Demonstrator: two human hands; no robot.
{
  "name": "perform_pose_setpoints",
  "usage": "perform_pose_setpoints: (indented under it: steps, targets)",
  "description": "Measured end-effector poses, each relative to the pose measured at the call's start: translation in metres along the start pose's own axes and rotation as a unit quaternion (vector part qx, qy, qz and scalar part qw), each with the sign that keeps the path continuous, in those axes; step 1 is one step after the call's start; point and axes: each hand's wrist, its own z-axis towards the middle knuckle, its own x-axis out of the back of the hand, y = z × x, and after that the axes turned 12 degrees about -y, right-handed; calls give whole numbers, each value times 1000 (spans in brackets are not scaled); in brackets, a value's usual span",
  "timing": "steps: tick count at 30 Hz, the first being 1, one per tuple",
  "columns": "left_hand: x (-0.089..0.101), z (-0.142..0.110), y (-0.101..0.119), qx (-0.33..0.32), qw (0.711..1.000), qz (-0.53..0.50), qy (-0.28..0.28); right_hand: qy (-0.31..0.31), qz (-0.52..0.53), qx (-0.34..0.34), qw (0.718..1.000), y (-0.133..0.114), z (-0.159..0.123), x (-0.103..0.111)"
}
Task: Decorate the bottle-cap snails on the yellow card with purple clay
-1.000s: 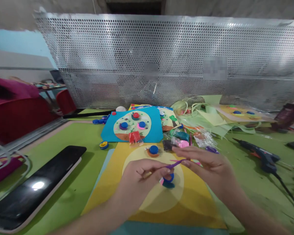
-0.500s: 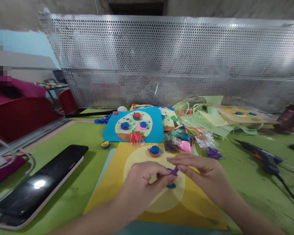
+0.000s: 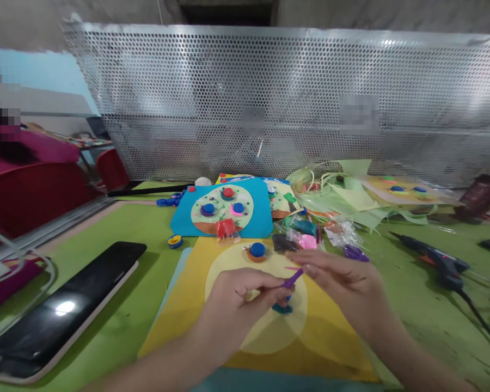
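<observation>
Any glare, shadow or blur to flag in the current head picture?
All in the head view: white glare on the black device; bright sheen on the perforated metal screen; soft shadow low on the yellow sheet; slight softness on the purple strip.

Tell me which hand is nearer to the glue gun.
Right. The right hand is to the left of the glue gun, with green tabletop between them; the left hand is farther left, pinching a purple strip.

Perforated metal screen (image 3: pixel 302 71), concrete wall (image 3: pixel 351 13), red chairs (image 3: pixel 32 198)
</observation>
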Motion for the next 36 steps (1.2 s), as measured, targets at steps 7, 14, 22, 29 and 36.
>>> perform_pose_setpoints:
  steps: [7, 14, 22, 29, 36]
  targets:
    - [0, 2, -3, 22, 999, -23, -27, -65, 41, -38, 996, -5, -2, -5]
    - [-3, 1, -3, 37, 996, -75, 8, 24, -50, -36, 998, -2, -1, 3]
    - [0, 0, -5, 47, 997, -50, -24, -89, -31, -40, 995, -4, -2, -6]
    - [0, 2, -3, 50, 990, -129, -23, -34, -52, -46, 997, -3, -2, 2]
    - [0, -1, -4, 18, 998, -9, -57, -102, 39, -132, 985, -11, -6, -15]
